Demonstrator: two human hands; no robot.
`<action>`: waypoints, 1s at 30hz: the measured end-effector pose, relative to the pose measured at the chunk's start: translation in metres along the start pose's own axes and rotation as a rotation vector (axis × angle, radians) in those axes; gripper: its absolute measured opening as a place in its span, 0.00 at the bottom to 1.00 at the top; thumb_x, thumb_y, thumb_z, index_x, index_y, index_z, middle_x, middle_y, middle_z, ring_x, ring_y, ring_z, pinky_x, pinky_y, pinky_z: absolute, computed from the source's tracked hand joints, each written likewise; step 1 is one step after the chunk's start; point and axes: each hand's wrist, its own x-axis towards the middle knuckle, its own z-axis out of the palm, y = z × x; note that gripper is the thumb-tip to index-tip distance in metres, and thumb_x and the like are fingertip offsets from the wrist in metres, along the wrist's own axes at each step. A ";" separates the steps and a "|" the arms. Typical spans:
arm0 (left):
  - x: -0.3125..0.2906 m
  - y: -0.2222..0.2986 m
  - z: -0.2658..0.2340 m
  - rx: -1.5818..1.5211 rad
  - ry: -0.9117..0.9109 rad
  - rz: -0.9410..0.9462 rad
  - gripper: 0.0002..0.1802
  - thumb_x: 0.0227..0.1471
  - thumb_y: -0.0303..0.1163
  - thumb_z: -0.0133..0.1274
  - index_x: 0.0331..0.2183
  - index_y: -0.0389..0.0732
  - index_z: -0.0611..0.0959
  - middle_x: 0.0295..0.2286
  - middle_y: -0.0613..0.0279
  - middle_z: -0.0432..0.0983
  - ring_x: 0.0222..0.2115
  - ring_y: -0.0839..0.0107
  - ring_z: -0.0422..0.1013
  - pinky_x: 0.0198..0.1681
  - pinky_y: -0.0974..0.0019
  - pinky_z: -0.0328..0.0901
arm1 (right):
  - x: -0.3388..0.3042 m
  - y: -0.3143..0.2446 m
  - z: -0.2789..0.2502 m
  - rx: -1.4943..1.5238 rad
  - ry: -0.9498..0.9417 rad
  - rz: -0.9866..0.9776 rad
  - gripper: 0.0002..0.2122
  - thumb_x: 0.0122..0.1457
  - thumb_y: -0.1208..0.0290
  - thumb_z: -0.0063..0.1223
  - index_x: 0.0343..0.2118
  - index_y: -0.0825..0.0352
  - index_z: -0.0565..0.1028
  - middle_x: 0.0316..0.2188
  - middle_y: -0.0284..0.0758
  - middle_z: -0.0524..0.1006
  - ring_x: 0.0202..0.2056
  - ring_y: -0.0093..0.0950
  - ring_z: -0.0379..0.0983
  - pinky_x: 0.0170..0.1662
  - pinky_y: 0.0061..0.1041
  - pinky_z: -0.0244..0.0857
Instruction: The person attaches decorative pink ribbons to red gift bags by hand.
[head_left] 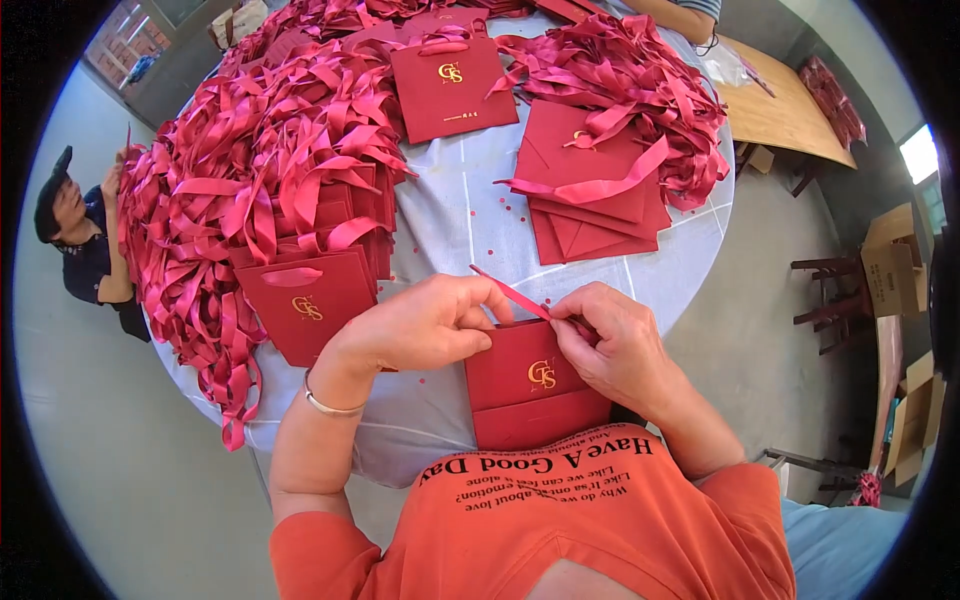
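A red paper gift bag [528,410] with a gold emblem rests at the table's near edge, against my front. My left hand [425,318] is at its upper left corner, thumb in front and fingers curled by the top edge. A pink ribbon [512,291] slants above the bag's opening, its free end pointing up and left. My right hand [612,343] pinches the ribbon between thumb and fingers at the bag's upper right. The curled right fingers hide where the ribbon meets the bag.
The round table bears a white cloth [440,215]. Heaped ribboned bags [270,150] crowd its left, with one finished-looking bag [455,90] farther back. Flat bags [590,190] lie on the right. A person [85,230] works at left; another's arm [675,15] shows behind. Cardboard boxes [893,262] stand right.
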 end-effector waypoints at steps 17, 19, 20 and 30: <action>0.010 -0.006 0.011 -0.259 -0.025 -0.208 0.09 0.59 0.25 0.46 0.40 0.34 0.77 0.20 0.74 0.69 0.11 0.86 0.60 0.14 0.78 0.53 | -0.014 0.011 0.001 0.214 0.181 -0.066 0.10 0.46 0.88 0.60 0.31 0.68 0.79 0.28 0.37 0.79 0.29 0.25 0.76 0.30 0.21 0.69; 0.011 -0.007 0.010 -0.277 -0.025 -0.217 0.08 0.59 0.25 0.45 0.40 0.34 0.76 0.19 0.73 0.70 0.11 0.85 0.63 0.14 0.78 0.53 | -0.015 0.013 0.004 0.180 0.122 -0.186 0.11 0.45 0.89 0.59 0.31 0.68 0.78 0.28 0.37 0.79 0.28 0.27 0.76 0.30 0.22 0.69; 0.010 -0.007 0.008 -0.269 -0.032 -0.234 0.08 0.59 0.25 0.44 0.40 0.34 0.75 0.19 0.72 0.70 0.11 0.83 0.66 0.14 0.78 0.54 | -0.015 0.010 0.005 0.147 0.080 -0.217 0.11 0.44 0.88 0.61 0.31 0.69 0.78 0.27 0.38 0.78 0.27 0.29 0.77 0.29 0.23 0.70; 0.001 0.001 0.005 -0.165 -0.059 -0.231 0.08 0.61 0.27 0.42 0.40 0.35 0.73 0.18 0.70 0.73 0.13 0.81 0.70 0.15 0.79 0.56 | -0.011 0.013 0.016 0.183 -0.037 -0.271 0.11 0.44 0.86 0.64 0.33 0.72 0.79 0.26 0.39 0.78 0.27 0.32 0.77 0.27 0.26 0.71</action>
